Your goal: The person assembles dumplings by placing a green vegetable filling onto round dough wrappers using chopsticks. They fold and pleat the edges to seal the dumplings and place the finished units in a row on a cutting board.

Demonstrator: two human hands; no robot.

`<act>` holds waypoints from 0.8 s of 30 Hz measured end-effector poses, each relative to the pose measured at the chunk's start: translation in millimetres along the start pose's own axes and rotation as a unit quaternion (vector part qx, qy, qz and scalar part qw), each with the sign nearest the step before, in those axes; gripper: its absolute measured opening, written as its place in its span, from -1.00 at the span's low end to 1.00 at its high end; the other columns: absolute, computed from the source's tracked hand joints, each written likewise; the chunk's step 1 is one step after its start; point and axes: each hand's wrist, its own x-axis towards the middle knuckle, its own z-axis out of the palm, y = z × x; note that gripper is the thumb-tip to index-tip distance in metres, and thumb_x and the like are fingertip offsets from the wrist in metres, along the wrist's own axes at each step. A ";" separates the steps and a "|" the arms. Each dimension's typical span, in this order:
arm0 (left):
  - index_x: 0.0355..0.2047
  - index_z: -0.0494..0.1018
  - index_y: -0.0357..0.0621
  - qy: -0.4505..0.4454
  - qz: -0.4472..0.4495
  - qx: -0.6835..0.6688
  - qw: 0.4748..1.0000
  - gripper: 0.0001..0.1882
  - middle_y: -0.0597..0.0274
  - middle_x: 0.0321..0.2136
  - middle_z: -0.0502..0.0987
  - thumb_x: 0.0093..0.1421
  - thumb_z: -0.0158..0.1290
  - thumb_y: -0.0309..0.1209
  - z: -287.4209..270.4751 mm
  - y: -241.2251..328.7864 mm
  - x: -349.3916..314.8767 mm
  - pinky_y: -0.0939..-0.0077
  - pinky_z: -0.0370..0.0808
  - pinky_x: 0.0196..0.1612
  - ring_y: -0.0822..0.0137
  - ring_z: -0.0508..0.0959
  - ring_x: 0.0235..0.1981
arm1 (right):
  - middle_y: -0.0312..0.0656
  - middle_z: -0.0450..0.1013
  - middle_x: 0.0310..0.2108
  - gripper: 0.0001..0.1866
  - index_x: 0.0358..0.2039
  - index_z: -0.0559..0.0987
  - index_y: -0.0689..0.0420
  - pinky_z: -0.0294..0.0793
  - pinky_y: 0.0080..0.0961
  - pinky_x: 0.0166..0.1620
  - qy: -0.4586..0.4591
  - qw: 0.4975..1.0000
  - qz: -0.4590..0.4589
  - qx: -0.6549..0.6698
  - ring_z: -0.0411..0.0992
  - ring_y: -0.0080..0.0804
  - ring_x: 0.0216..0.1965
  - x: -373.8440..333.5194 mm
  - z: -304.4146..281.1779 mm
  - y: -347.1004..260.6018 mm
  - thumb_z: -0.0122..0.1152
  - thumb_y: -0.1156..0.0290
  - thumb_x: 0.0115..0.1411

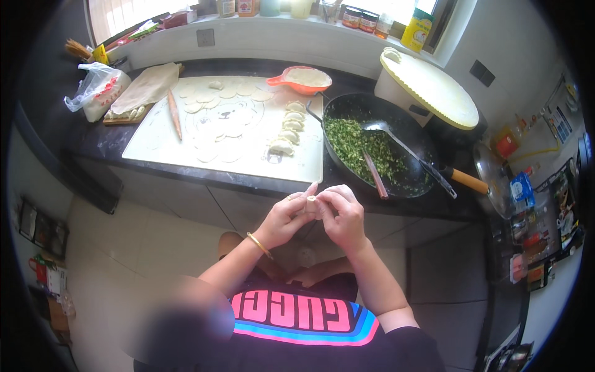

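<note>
My left hand and my right hand meet in front of the counter edge, pinching a small pale dumpling between their fingertips. A gold bangle sits on my left wrist. On the white mat lie several flat round wrappers and a curved row of folded dumplings. A black wok of chopped green filling stands to the right, with a ladle and a reddish stick resting in it.
A wooden rolling pin lies on the mat's left side. An orange bowl of flour sits behind it. A cloth-covered board and plastic bag are at far left. A large round tray stands at the right, jars on the windowsill.
</note>
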 end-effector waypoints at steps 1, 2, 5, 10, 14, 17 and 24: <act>-0.03 0.34 -0.30 0.002 0.002 -0.001 1.000 -0.60 0.03 -0.12 0.41 0.08 0.03 -0.57 0.1 -1.6 -0.3 0.49 0.34 -0.04 0.27 0.43 -0.11 | -0.13 0.44 -0.44 -0.92 -0.48 0.54 0.28 0.44 -0.58 -0.43 0.003 1.000 0.002 0.004 0.44 -0.37 -0.45 -1.9 1.0 3.4 0.19 0.64 -0.07; 0.02 0.30 -0.28 0.003 0.010 0.021 1.000 -0.55 0.04 -0.15 0.42 0.08 0.03 -0.58 -0.5 -0.8 0.0 0.50 0.36 -0.06 0.29 0.44 -0.13 | -0.14 0.44 -0.45 -0.92 -0.48 0.54 0.28 0.44 -0.58 -0.43 0.006 1.000 0.005 0.009 0.44 -0.37 -0.45 -2.7 1.4 5.5 0.19 0.65 -0.07; 0.14 0.16 -0.22 0.005 0.014 0.042 0.999 -0.41 0.06 -0.23 0.45 0.08 0.03 -0.59 -1.4 0.5 -1.3 0.52 0.40 -0.13 0.35 0.48 -0.21 | -0.13 0.43 -0.46 -0.92 -0.48 0.52 0.28 0.43 -0.57 -0.42 -0.018 0.997 0.044 0.062 0.44 -0.35 -0.48 2.0 -1.0 3.2 0.17 0.64 -0.06; 0.22 0.02 -0.15 0.015 0.009 -0.016 1.000 -0.29 0.16 -0.38 0.47 0.06 0.04 -0.61 2.0 -4.2 -3.7 0.59 0.44 -0.26 0.46 0.50 -0.39 | -0.11 0.43 -0.45 -0.90 -0.46 0.52 0.27 0.42 -0.47 -0.37 -0.037 0.999 -0.017 -0.009 0.41 -0.24 -0.44 3.5 1.5 5.4 0.17 0.63 -0.07; 0.23 -0.01 -0.11 0.005 -0.041 -0.001 0.999 -0.26 0.18 -0.41 0.48 0.06 0.03 -0.61 0.5 3.3 -3.3 0.61 0.43 -0.27 0.51 0.47 -0.42 | -0.12 0.41 -0.46 -0.90 -0.48 0.50 0.25 0.40 -0.39 -0.34 -0.014 0.997 -0.071 -0.037 0.38 -0.17 -0.40 3.2 3.6 8.1 0.16 0.63 -0.09; 0.24 -0.04 -0.08 0.004 -0.043 0.004 0.999 -0.24 0.17 -0.39 0.50 0.06 0.03 -0.62 -1.1 3.4 -3.6 0.62 0.43 -0.28 0.54 0.46 -0.43 | -0.13 0.40 -0.46 -0.92 -0.49 0.47 0.24 0.39 -0.39 -0.34 -0.032 0.998 -0.053 -0.010 0.37 -0.18 -0.39 8.1 1.3 4.7 0.15 0.62 -0.07; 0.26 -0.10 -0.06 0.010 -0.034 -0.002 0.999 -0.21 0.19 -0.38 0.50 0.07 0.02 -0.61 0.8 -1.0 -3.1 0.64 0.42 -0.32 0.57 0.45 -0.46 | -0.15 0.39 -0.44 -0.91 -0.50 0.46 0.19 0.38 -0.40 -0.30 -0.121 0.984 -0.106 -0.072 0.35 -0.21 -0.38 19.3 1.8 5.8 0.15 0.56 -0.09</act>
